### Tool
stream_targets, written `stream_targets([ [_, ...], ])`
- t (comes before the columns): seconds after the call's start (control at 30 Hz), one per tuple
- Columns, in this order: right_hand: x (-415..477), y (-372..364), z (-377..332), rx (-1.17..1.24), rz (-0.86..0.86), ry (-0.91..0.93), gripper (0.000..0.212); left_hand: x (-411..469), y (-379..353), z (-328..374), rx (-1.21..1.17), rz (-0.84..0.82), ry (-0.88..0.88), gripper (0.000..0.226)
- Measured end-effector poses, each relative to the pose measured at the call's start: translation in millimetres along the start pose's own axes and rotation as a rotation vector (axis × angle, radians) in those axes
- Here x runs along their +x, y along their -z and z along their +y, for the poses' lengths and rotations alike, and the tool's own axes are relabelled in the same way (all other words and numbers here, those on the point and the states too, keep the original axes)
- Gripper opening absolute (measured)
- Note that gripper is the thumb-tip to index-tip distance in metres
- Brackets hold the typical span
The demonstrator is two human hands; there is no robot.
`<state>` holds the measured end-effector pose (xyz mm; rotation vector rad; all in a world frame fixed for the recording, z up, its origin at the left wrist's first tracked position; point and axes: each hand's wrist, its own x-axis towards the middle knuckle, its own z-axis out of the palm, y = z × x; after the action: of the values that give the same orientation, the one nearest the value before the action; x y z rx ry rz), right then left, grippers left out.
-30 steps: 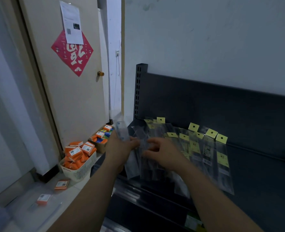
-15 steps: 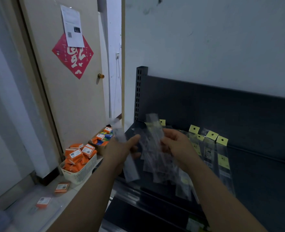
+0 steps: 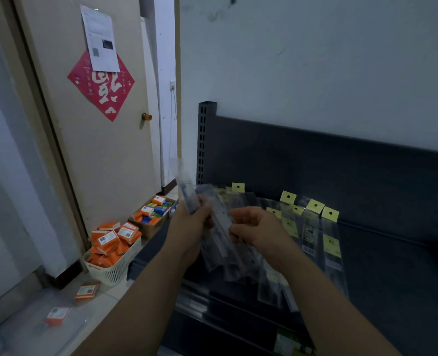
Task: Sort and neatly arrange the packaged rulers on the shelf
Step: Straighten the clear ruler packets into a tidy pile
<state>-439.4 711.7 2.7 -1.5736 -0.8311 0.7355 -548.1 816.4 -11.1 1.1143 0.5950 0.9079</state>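
Here the left hand [image 3: 189, 227] grips a bundle [image 3: 223, 253] of clear ruler packets, its fingers curled round the upper half. The packets fan up past the thumb and hang down below the palm. The right hand [image 3: 257, 231] pinches the same bundle from the other side, thumb and fingers closed on the packet edges. The bundle is held in the air over the shelf's [image 3: 392, 265] left end, near its front edge, and the hands are close together with only the packets between them. Holding it from both sides looks like a way to square the loose packets so their ends line up, since thin slippery sleeves slide apart easily.

More rulers [image 3: 331, 247] lie flat on the shelf just right of the hands. They sit side by side, running from back to front, with their yellow tags [image 3: 315, 205] toward the back wall. That row probably sets the pattern for the bundle: tags to the back, long edges parallel. The rest of the shelf toward its right end is bare and would take further packets. A basket [image 3: 115, 268] of orange boxes stands on the floor to the left, well apart from the work
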Motion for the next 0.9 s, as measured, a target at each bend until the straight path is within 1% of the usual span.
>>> stream_targets([
  [0.1, 1, 1, 0, 0.040, -0.033, -0.028, 0.037, -2, -4, 3, -0.043, -0.050, -0.019, 0.010],
  [0.17, 2, 1, -3, 0.077, -0.040, -0.037, 0.042, -5, -5, 2, -0.059, -0.094, -0.009, 0.007],
  [0.23, 4, 0, -6, 0.136, -0.052, -0.052, 0.043, -7, -6, -1, -0.046, -0.129, 0.008, 0.006],
  [0.33, 6, 0, -10, 0.182, -0.105, -0.060, 0.044, -9, -8, -5, -0.027, -0.157, 0.015, 0.014],
  [0.43, 7, 1, -9, 0.161, -0.140, -0.041, 0.042, -7, -10, -8, -0.006, -0.163, 0.051, 0.025],
  [0.5, 7, 5, -6, 0.100, -0.122, -0.018, 0.040, -6, -9, -6, 0.001, -0.117, 0.106, 0.026],
  [0.6, 14, 21, 4, -0.192, 0.014, 0.063, 0.033, -3, -2, -2, -0.009, -0.016, 0.224, 0.021],
  [0.67, 17, 32, 11, -0.384, 0.090, 0.087, 0.029, 0, 4, 0, -0.044, 0.027, 0.296, 0.023],
  [0.77, 24, 36, 19, -0.638, 0.073, 0.112, 0.018, 6, 6, -4, -0.060, 0.073, 0.339, 0.025],
  [0.8, 26, 35, 20, -0.732, 0.054, 0.125, 0.023, 7, 5, -5, -0.029, 0.070, 0.333, 0.023],
  [0.87, 30, 27, 21, -0.930, 0.051, 0.093, 0.050, 12, 2, -9, 0.047, 0.039, 0.309, 0.023],
  [0.9, 32, 23, 23, -1.026, 0.069, 0.061, 0.057, 14, 0, -9, 0.085, 0.022, 0.302, 0.024],
])
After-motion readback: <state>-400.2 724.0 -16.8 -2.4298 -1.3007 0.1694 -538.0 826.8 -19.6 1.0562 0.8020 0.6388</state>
